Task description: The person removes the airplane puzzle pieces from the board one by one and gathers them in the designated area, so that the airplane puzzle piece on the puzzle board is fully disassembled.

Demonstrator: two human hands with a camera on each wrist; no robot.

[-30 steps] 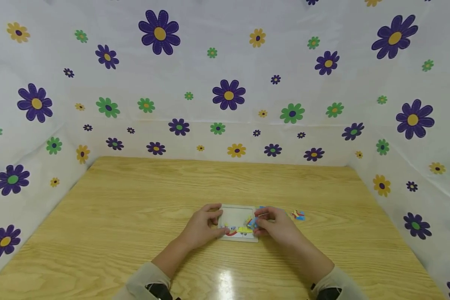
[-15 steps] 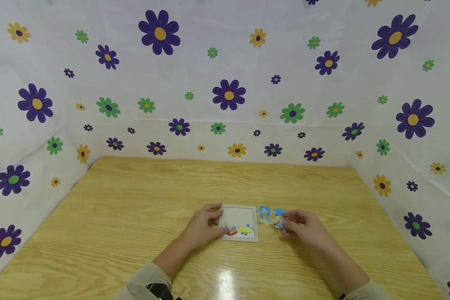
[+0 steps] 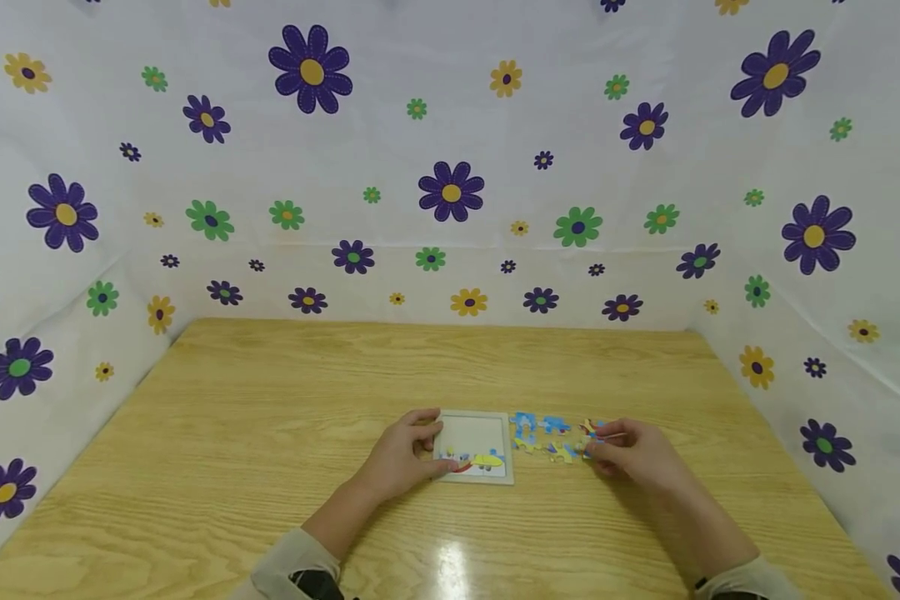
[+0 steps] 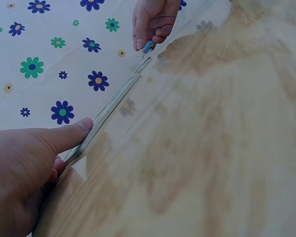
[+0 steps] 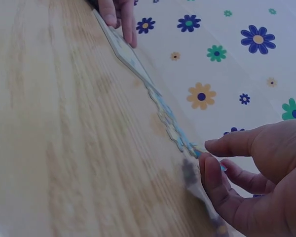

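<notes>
A shallow puzzle frame (image 3: 474,482) lies on the table, with joined pieces (image 3: 487,461) along its near edge. My left hand (image 3: 401,454) grips the frame's left side, thumb on top at the near corner. To the right of the frame, my right hand (image 3: 640,457) pinches a small colourful piece, which shows as a blue edge (image 5: 223,168) between thumb and fingers in the right wrist view. Several loose blue and yellow pieces (image 3: 555,426) lie between the frame and my right hand. Fingers partly hide the piece I pinch.
The wooden table (image 3: 307,383) extends around the frame and pieces. A white cloth (image 3: 375,150) with purple, green and yellow flowers stands behind the table and along both sides.
My right hand has moved right, from the frame's right edge to the far end of the loose pieces, uncovering several of them. My left hand stays on the frame. The head view has shifted slightly.
</notes>
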